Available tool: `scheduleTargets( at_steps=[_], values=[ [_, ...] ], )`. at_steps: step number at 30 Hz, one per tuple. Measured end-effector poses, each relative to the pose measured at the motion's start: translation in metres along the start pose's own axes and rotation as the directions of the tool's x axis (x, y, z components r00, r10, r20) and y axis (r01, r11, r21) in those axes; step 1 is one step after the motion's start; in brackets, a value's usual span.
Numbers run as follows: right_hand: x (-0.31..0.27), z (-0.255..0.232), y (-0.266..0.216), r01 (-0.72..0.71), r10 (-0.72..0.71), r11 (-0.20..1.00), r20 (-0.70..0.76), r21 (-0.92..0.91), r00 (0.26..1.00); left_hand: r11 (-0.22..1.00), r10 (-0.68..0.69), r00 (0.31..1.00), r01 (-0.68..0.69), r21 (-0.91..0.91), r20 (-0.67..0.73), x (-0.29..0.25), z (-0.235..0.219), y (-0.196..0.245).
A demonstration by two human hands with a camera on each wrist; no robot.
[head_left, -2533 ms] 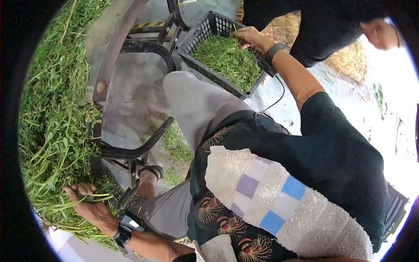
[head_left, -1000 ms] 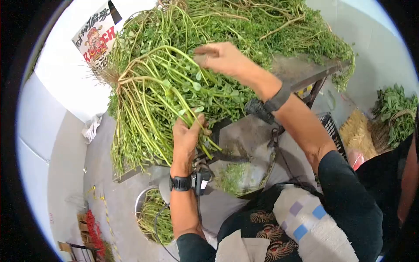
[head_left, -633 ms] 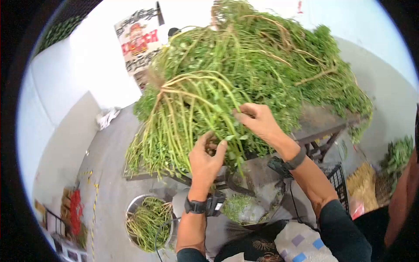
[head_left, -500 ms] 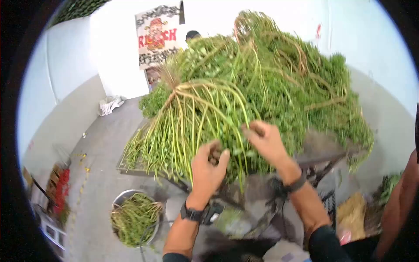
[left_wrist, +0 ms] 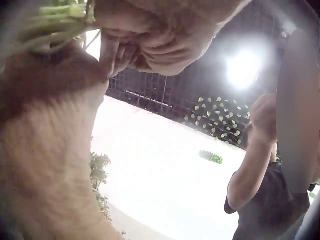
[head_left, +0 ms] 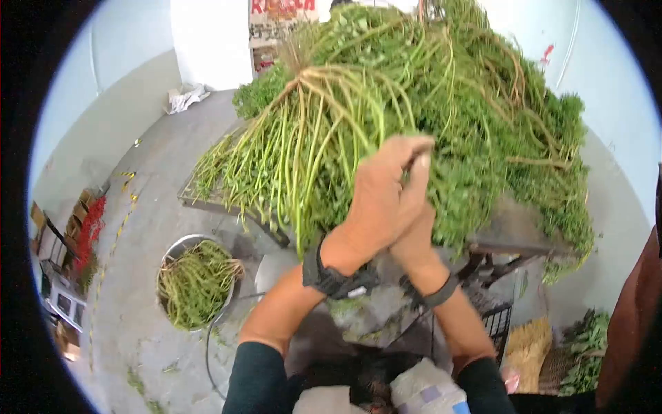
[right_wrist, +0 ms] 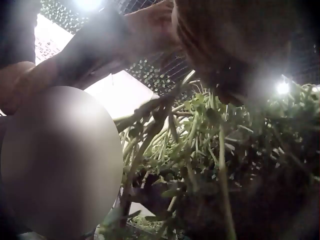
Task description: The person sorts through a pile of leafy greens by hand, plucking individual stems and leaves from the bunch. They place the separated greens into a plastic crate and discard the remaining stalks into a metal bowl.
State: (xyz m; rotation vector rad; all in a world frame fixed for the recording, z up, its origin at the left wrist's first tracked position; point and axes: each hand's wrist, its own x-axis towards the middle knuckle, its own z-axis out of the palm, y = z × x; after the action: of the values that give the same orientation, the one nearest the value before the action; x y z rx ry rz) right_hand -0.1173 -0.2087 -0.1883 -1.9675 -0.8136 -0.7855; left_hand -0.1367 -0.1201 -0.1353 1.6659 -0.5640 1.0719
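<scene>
My left hand (head_left: 386,190) is in front of the pile of leafy green stems (head_left: 327,131), its thumb and fingers drawn together. In the left wrist view, a few green stems (left_wrist: 60,17) are pinched at the fingers. My right hand (head_left: 417,238) is crossed behind the left and mostly hidden by it in the head view. From the right wrist, stems (right_wrist: 220,145) come out beneath the curled fingers. A bunch with pale roots (head_left: 298,74) fans its long stems toward the table's near left edge.
The pile covers most of the table (head_left: 510,224). On the floor at left stands a metal basin (head_left: 165,259) with stems in it. A black crate (head_left: 496,321) and a straw-coloured bundle (head_left: 527,352) are at lower right. Another person's arm (head_left: 627,317) shows at the right edge.
The head view has swung from the crate to the table. Both hands have come to the pile, and the left has crossed in front of the right, its thumb and fingers closing together.
</scene>
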Motion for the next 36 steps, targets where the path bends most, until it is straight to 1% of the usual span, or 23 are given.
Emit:
scheduleTargets(
  at_steps=[1,3,5,6,8,9,10,12,14,16,18,20,22,24,26,28,29,31,32,33,34,35,36],
  values=[
    [-0.007,0.004,0.011,0.019,-0.020,0.996,0.009,0.092,1.000,0.998,-0.013,1.000,0.013,0.056,0.013,0.001,0.003,-0.003],
    [-0.003,0.005,0.008,-0.093,0.092,0.996,0.083,0.007,0.992,0.993,0.016,1.000,-0.016,0.120,-0.003,-0.003,0.004,-0.008],
    [-0.002,0.001,0.008,0.042,-0.043,0.999,0.044,0.011,0.998,0.961,-0.166,0.984,0.146,0.234,0.068,-0.005,-0.002,-0.014],
    [-0.005,0.000,0.007,0.107,-0.107,0.994,0.027,0.018,0.994,0.959,-0.162,0.985,0.145,0.243,0.054,-0.002,-0.003,-0.024],
    [-0.013,-0.005,0.027,0.114,-0.110,0.988,0.042,-0.103,0.993,0.953,-0.037,0.999,0.030,0.301,0.017,-0.020,0.001,-0.039],
    [-0.011,-0.014,0.031,0.118,-0.112,0.985,0.058,-0.124,0.992,0.948,-0.077,0.996,0.061,0.312,0.038,-0.025,0.000,-0.042],
    [-0.007,-0.023,0.028,0.068,-0.066,0.992,0.030,-0.109,0.997,0.951,-0.104,0.993,0.081,0.297,0.061,-0.026,-0.002,-0.042],
    [0.006,-0.044,0.034,-0.020,0.015,0.997,-0.072,-0.079,0.997,0.940,-0.253,0.959,0.213,0.267,0.129,-0.031,0.000,-0.041],
    [0.017,-0.060,0.047,-0.064,0.056,0.997,-0.139,-0.053,0.989,0.932,-0.282,0.949,0.237,0.275,0.139,-0.037,0.001,-0.045],
    [0.021,-0.070,0.057,-0.107,0.118,0.992,-0.214,0.064,0.970,0.920,-0.314,0.938,0.262,0.290,0.149,-0.040,0.000,-0.045],
    [0.020,-0.076,0.065,-0.130,0.149,0.987,-0.234,0.096,0.961,0.894,-0.417,0.901,0.382,0.235,0.122,-0.039,-0.001,-0.040],
    [0.011,-0.079,0.074,-0.185,0.219,0.963,-0.170,0.197,0.961,0.901,-0.410,0.902,0.377,0.216,0.137,-0.040,-0.002,-0.043],
    [-0.002,-0.083,0.080,-0.238,0.262,0.956,-0.132,0.172,0.956,0.871,-0.445,0.884,0.391,0.297,0.141,-0.041,-0.001,-0.046],
    [-0.006,-0.078,0.084,-0.290,0.296,0.951,-0.054,0.106,0.954,0.875,-0.438,0.887,0.384,0.296,0.145,-0.042,0.002,-0.050],
    [-0.001,-0.074,0.066,-0.284,0.292,0.953,-0.066,0.103,0.954,0.880,-0.417,0.900,0.367,0.301,0.123,-0.042,0.003,-0.049],
    [0.010,-0.078,0.059,-0.324,0.325,0.942,-0.010,-0.090,0.946,0.896,-0.395,0.912,0.355,0.266,0.115,-0.040,0.007,-0.052],
    [0.020,-0.074,0.061,-0.338,0.337,0.922,-0.035,-0.188,0.941,0.903,-0.388,0.916,0.357,0.238,0.101,-0.043,0.008,-0.053],
    [0.031,-0.061,0.067,-0.284,0.300,0.907,0.002,-0.310,0.954,0.917,-0.348,0.930,0.312,0.251,0.116,-0.047,0.005,-0.060],
    [0.032,-0.055,0.069,-0.193,0.223,0.887,0.022,-0.419,0.975,0.915,-0.337,0.932,0.290,0.281,0.133,-0.045,0.004,-0.059],
    [0.034,-0.051,0.065,-0.269,0.333,0.850,0.067,-0.453,0.941,0.908,-0.388,0.910,0.349,0.234,0.149,-0.045,0.005,-0.062],
    [0.025,-0.047,0.072,-0.290,0.359,0.835,0.064,-0.468,0.931,0.901,-0.422,0.892,0.394,0.182,0.159,-0.043,0.004,-0.063],
    [0.023,-0.043,0.080,-0.255,0.274,0.901,0.004,-0.351,0.962,0.874,-0.485,0.853,0.470,0.121,0.190,-0.040,0.003,-0.057],
    [0.025,-0.040,0.089,-0.189,0.179,0.955,-0.063,-0.230,0.982,0.881,-0.473,0.860,0.461,0.107,0.192,-0.036,0.005,-0.062]
  ],
)
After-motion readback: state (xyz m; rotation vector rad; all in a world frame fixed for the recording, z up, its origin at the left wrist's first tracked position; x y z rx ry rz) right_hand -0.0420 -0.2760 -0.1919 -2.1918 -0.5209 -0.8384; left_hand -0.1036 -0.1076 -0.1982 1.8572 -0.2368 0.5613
